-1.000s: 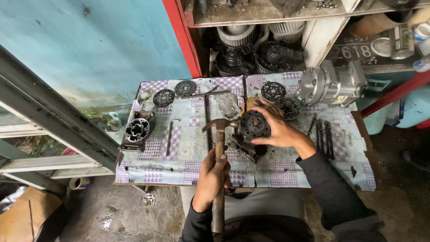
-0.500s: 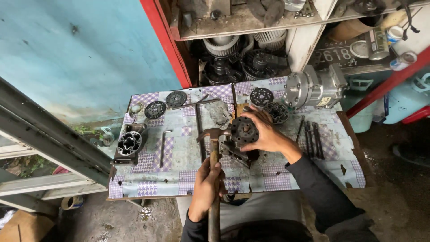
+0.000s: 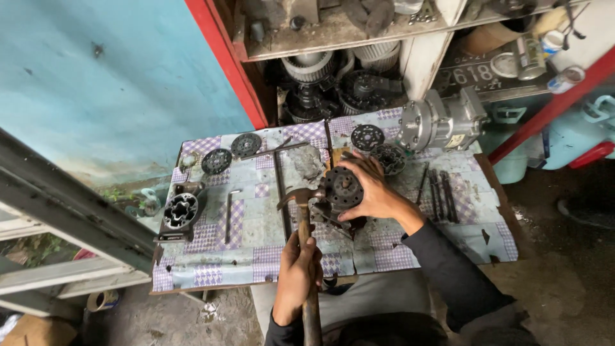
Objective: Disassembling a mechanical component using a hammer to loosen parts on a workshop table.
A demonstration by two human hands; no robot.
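Note:
My left hand [image 3: 296,275] grips the wooden handle of a claw hammer [image 3: 301,198], whose steel head sits just left of a dark round compressor part [image 3: 341,187] on the table. My right hand [image 3: 371,192] wraps over the right side of that part and holds it down on the patterned tablecloth [image 3: 256,250]. The hammer head is close to the part's left edge; contact is unclear.
A silver compressor body [image 3: 435,122] sits at the back right. Round discs [image 3: 216,161] and a cylinder block [image 3: 180,210] lie at the left. Long rods [image 3: 439,192] lie to the right, a T-handled bar [image 3: 280,186] in the middle. Shelves of parts [image 3: 333,83] stand behind.
The view has shifted and drawn slightly closer. The hammer head has come down nearer the round part's left side, and my right hand keeps its hold on the part.

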